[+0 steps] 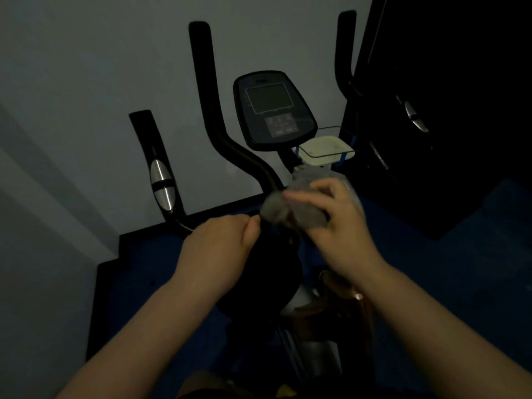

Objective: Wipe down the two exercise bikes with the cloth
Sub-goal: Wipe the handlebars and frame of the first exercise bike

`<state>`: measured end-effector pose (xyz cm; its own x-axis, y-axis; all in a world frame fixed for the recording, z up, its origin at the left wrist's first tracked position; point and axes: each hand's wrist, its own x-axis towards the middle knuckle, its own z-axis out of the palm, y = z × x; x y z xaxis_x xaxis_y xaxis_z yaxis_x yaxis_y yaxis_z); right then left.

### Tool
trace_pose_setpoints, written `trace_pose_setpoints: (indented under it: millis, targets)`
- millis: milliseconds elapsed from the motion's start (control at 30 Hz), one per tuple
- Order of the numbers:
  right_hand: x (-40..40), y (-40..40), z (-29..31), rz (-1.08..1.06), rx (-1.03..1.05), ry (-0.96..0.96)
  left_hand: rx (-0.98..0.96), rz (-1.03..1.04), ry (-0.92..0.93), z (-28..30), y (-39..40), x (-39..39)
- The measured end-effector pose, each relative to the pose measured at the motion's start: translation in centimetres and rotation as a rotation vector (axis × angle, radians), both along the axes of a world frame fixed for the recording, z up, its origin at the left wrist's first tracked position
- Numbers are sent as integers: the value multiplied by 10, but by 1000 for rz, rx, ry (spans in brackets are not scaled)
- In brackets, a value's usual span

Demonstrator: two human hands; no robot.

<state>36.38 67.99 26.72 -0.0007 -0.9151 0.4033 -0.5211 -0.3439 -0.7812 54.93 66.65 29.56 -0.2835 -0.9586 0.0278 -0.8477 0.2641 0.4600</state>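
A black exercise bike stands before me in dim light, its console point(272, 108) facing me and its curved handlebar point(213, 110) rising at the left. A grey cloth point(290, 210), bunched and blurred, lies against the handlebar stem below the console. My right hand point(336, 223) holds the cloth with its fingers spread over it. My left hand point(221, 246) is curled beside the cloth's left end, thumb and fingers pinched together; whether it grips the cloth I cannot tell. A second bike is not clearly visible.
A pale tray in a wire holder point(325, 152) sits just right of the console. A lower side handle with a silver grip point(161, 180) stands at the left. The grey wall is close behind, dark equipment point(431, 110) at the right, blue floor point(475, 254) below.
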Motion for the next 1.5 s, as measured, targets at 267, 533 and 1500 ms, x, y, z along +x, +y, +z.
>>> trace_pose_setpoints:
  millis: [267,533,1500]
  targets:
    - [-10,40,-15,117,16,-1,-1,15,11,-3,-1,-2]
    - [11,34,-30,33,-36,-7,42,15,60,-2,-1,0]
    - [-7,-37,-13,-426,-194,747,41,18,108,-2,3,0]
